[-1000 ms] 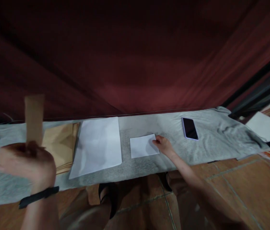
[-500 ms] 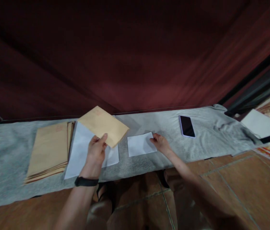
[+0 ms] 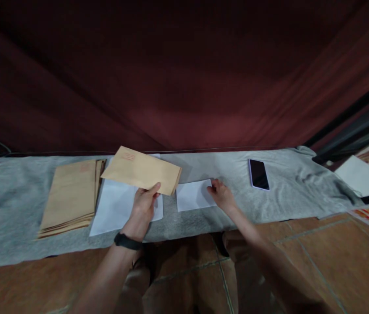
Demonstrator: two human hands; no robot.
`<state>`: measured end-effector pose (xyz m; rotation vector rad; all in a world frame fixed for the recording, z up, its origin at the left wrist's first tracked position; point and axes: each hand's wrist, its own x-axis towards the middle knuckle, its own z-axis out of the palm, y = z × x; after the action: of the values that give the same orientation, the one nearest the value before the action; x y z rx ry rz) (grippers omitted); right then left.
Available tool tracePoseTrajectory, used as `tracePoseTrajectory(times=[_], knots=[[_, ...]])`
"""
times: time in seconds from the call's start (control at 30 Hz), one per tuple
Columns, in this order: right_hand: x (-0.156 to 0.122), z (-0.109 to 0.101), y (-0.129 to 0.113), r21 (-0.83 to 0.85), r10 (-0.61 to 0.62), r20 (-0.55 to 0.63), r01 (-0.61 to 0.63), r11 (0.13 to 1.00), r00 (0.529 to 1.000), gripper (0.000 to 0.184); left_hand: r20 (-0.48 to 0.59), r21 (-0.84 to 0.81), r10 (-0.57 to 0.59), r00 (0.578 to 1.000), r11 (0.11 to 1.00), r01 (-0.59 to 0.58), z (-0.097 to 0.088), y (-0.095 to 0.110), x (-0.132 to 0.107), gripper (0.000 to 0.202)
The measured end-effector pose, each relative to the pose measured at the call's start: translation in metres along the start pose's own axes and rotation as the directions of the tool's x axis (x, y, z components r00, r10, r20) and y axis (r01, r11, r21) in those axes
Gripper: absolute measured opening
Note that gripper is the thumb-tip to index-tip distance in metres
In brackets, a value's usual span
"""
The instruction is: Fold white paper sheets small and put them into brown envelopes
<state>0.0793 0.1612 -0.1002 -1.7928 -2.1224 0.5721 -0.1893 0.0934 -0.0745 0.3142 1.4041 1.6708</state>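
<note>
On grey cloth (image 3: 302, 185) — envelope stack (image 3: 68, 192), white sheet (image 3: 115, 207), smaller sheet (image 3: 192, 195), phone (image 3: 259, 174).

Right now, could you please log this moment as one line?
left hand: holding brown envelope partly over large white sheet | right hand: at small white paper, right edge | smartphone: on grey cloth

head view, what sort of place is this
Probably an indoor room, home or workplace I can't tell: a grey cloth covers a long, narrow surface, what looks like a dark red curtain hangs behind, and the floor is tiled.
</note>
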Motion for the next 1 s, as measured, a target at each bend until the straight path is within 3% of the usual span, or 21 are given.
tracePoseTrajectory(times=[0.1,0.2,0.3,0.4,0.7,0.87,1.0], knots=[[0.0,-0.002,-0.005,0.133,-0.087,-0.121,0.103,0.986,0.989,0.025,0.046,-0.031,-0.049,0.998,0.998,0.05,0.005,-0.005,-0.008,0.047],[0.0,0.005,-0.015,0.383,-0.137,-0.126,0.175,0.907,0.983,0.025,0.091,-0.039,-0.082,0.993,0.996,0.085,0.01,-0.008,-0.014,0.048],[-0.002,0.017,-0.03,0.674,-0.123,-0.017,0.102,0.732,0.992,0.03,0.144,-0.025,-0.109,0.984,0.993,0.114,0.013,-0.009,-0.019,0.05],[-0.003,0.026,-0.045,0.853,-0.118,0.112,-0.035,0.52,0.987,0.04,0.195,-0.003,-0.123,0.973,0.992,0.126,0.017,-0.01,-0.024,0.049],[-0.009,0.021,-0.059,0.944,-0.125,0.291,-0.264,0.196,0.948,0.038,0.26,-0.024,-0.152,0.954,0.986,0.164,0.015,-0.012,-0.023,0.05],[-0.009,0.02,-0.059,0.947,-0.083,0.311,-0.301,0.116,0.947,0.037,0.296,-0.034,-0.162,0.941,0.983,0.18,0.014,-0.011,-0.023,0.048],[-0.007,0.019,-0.06,0.953,-0.046,0.289,-0.283,0.107,0.956,0.044,0.335,-0.022,-0.18,0.925,0.98,0.199,0.017,-0.012,-0.027,0.047]])
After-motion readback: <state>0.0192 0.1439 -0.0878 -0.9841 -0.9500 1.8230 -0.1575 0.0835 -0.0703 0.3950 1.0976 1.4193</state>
